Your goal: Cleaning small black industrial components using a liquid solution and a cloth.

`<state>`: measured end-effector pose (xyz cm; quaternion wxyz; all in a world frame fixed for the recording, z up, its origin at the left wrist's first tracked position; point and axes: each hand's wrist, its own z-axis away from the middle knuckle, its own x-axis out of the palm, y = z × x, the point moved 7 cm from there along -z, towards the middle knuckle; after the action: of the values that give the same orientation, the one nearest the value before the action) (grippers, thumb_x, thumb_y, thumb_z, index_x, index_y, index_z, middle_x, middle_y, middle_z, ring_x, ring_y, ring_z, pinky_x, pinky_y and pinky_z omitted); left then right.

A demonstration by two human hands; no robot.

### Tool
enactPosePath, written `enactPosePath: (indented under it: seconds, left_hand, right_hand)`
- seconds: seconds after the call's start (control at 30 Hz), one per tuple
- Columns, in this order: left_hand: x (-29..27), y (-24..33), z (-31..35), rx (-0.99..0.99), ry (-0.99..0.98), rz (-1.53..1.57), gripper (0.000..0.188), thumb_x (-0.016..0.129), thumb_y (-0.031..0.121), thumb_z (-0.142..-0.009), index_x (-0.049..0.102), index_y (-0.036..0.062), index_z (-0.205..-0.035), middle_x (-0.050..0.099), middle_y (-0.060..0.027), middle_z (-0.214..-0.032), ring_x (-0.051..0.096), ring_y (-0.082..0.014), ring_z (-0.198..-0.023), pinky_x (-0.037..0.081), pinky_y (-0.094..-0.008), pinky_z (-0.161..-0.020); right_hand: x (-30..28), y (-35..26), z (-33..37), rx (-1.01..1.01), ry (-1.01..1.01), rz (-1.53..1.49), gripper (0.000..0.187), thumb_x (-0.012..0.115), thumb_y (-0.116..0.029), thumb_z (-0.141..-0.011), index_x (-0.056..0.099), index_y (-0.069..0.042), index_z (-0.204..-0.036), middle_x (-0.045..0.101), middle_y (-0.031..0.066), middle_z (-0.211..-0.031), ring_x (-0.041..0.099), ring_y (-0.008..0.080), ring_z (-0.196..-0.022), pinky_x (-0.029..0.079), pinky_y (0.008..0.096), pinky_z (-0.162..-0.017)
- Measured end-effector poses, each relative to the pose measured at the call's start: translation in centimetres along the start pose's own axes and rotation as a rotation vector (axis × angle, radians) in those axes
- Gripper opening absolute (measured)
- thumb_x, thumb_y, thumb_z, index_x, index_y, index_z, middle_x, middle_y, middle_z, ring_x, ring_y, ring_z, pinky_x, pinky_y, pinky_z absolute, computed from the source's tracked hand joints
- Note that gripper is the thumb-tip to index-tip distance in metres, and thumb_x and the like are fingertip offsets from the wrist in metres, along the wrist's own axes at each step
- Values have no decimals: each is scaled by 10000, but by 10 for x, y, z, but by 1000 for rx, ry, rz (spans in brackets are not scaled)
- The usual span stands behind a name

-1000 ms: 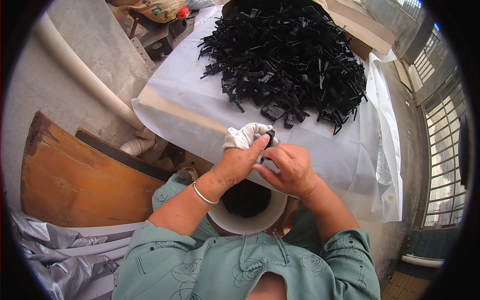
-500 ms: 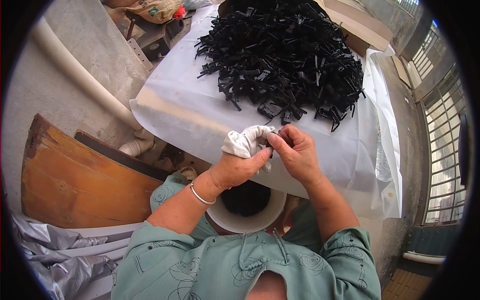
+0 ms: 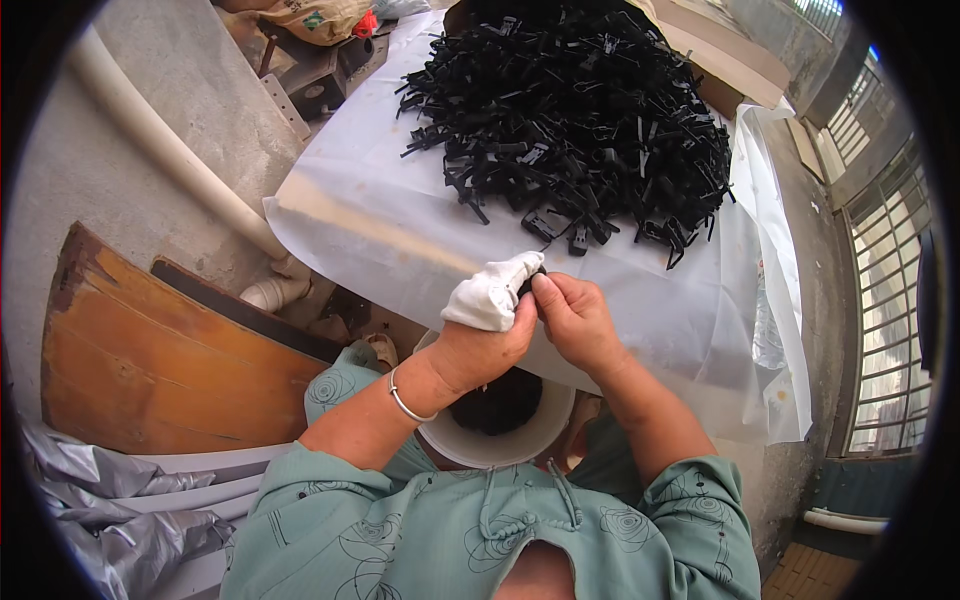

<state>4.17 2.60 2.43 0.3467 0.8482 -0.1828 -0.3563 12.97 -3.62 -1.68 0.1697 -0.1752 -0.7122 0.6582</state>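
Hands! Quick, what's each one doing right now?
Left hand: closed on a small black piece, its fingers under a white cloth covering.
Right hand: closed, pinching the same piece.

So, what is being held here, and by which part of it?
A small black piece, held between the left hand and right hand; it is mostly hidden, so the exact part gripped cannot be told.

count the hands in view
2: the left hand, partly in white cloth, and the bare right hand, both gripping a small black part. No others show.
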Motion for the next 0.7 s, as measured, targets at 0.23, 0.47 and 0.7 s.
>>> enactPosePath:
  seconds: [0.23, 0.47, 0.7]
  left_hand:
    - [3, -14, 5, -268, -94, 287, 292, 551, 30, -829, 499, -12, -1113, 589, -63, -885, 550, -141, -772, 477, -290, -697]
    - [7, -32, 1, -562, -148, 870, 309, 506, 91, -890, 403, 20, -1173, 529, -17, -881, 474, -66, -690, 428, -205, -599]
    - [9, -24, -1, -307, -267, 539, 340, 410, 87, -879, 403, 20, -1212, 522, -29, -843, 433, -59, -595, 401, -210, -545]
  right_hand:
    - [1, -4, 0, -3, -21, 13, 303, 476, -241, -941, 580, -25, -757, 471, -64, -579, 394, 38, -505, 335, 207, -454]
    - [-18, -25, 0, -108, -123, 638, 145, 633, -90, -780, 615, -17, -904, 490, 58, -602, 444, 131, -516, 372, 264, -490]
    - [-20, -44, 2, -339, -17, 445, 126, 683, -52, -751, 591, -23, -833, 463, 12, -584, 409, 87, -523, 358, 235, -484]
